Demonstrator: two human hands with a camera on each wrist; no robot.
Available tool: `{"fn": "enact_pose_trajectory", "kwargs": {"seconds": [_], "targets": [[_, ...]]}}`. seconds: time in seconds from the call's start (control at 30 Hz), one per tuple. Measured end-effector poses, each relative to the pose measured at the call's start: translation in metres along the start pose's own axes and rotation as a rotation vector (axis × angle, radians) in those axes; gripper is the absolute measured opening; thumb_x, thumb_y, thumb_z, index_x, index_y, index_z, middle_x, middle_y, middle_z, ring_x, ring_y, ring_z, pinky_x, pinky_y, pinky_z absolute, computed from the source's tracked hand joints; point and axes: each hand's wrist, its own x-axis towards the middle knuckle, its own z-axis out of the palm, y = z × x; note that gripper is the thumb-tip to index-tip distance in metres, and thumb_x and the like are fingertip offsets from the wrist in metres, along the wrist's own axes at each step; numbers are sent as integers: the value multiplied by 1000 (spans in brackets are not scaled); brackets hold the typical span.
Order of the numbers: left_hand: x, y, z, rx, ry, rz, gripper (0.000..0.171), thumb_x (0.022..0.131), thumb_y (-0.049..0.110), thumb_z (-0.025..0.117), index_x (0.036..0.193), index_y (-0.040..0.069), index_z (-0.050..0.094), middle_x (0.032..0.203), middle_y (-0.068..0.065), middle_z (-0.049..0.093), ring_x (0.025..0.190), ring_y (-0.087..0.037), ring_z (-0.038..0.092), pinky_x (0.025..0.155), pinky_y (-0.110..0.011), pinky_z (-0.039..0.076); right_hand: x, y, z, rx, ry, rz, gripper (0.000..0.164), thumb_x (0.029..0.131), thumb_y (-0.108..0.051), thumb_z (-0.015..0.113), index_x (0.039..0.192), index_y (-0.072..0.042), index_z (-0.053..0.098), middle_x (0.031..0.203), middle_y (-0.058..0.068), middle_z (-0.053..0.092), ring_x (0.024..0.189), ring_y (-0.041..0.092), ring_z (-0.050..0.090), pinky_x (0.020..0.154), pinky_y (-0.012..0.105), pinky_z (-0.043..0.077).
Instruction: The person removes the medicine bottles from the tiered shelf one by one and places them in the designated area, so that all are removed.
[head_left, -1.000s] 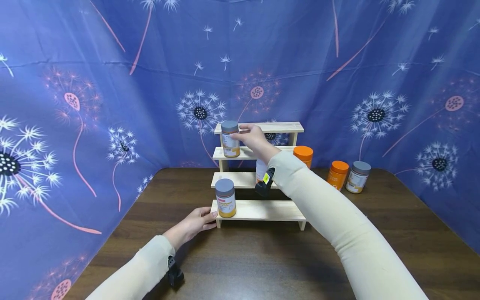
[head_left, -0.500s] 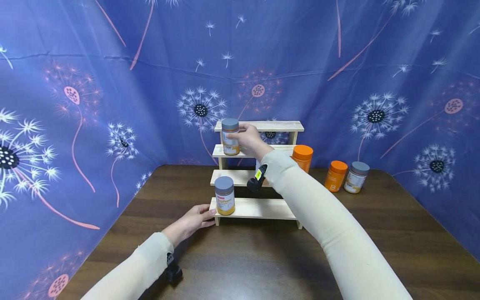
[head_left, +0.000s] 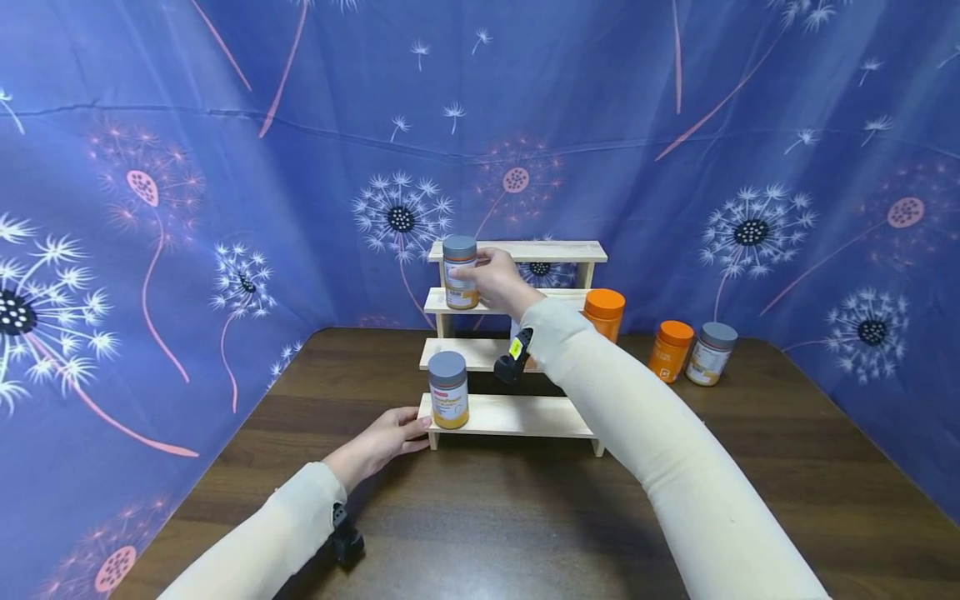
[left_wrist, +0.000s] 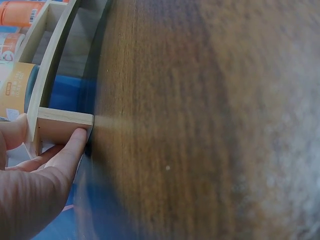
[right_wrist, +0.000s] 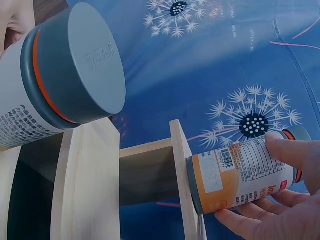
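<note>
My left hand (head_left: 386, 442) holds the left end of the lowest step of a four-tier wooden display shelf (head_left: 525, 415). In the left wrist view its thumb is by the step's edge and a fingertip touches the end leg (left_wrist: 65, 125). My right hand (head_left: 501, 279) grips a grey-lidded supplement jar (head_left: 461, 290) at the left end of the second tier from the top. The right wrist view shows thumb and fingers around the jar (right_wrist: 240, 172), its base against the board. Another grey-lidded jar (head_left: 448, 396) stands upright on the lowest step, beside my left hand.
An orange jar (head_left: 603, 312) stands at the shelf's right side, partly hidden by my right sleeve. A white container (head_left: 516, 332) shows behind my right wrist. On the table (head_left: 480, 517), an orange jar (head_left: 670, 354) and a grey-lidded jar (head_left: 710, 358) stand farther right. A blue curtain (head_left: 315, 208) hangs behind.
My right wrist and sleeve have shifted a little left, and the hand has come closer around the jar. The jar stays at the same tier end. My left hand keeps its place on the shelf.
</note>
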Motion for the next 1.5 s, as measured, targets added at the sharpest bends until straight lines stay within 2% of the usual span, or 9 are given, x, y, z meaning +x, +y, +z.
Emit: {"fn": "enact_pose_trajectory", "kwargs": {"seconds": [0.23, 0.53, 0.93, 1.13, 1.5], "targets": [[1, -1, 0, 10, 2, -15, 45, 103, 8, 44, 138, -18, 34, 136, -33, 46, 116, -25, 55, 106, -44, 48, -6, -1, -3, -5, -2, 7, 59, 85, -18, 76, 137, -11, 49, 135, 10, 54, 123, 27, 55, 103, 42, 52], [-2, 3, 0, 18, 11, -14, 45, 103, 9, 44, 138, -18, 34, 136, -32, 47, 117, -25, 55, 107, -44, 48, -15, -11, -7, -21, -29, -57, 58, 85, -20, 76, 137, -13, 51, 132, 9, 57, 120, 25, 56, 99, 40, 54], [-5, 5, 2, 41, -1, -6, 47, 103, 12, 45, 138, -17, 34, 137, -32, 46, 117, -24, 55, 107, -44, 48, -21, -19, -27, -37, -11, -38, 63, 86, -22, 75, 140, -11, 46, 137, 9, 53, 124, 25, 53, 101, 40, 53], [-6, 5, 2, 39, -3, -7, 47, 103, 12, 44, 139, -17, 34, 137, -32, 46, 120, -26, 54, 108, -45, 47, -21, -23, -38, -55, 17, -38, 62, 86, -23, 74, 140, -10, 46, 137, 8, 53, 124, 25, 53, 101, 41, 53], [-3, 4, 2, 33, -1, -3, 45, 103, 10, 44, 138, -17, 35, 136, -31, 47, 117, -24, 55, 107, -44, 48, -20, -27, -63, -64, 66, -40, 70, 86, -25, 75, 144, -10, 40, 141, 9, 49, 127, 24, 51, 102, 40, 52]]}}
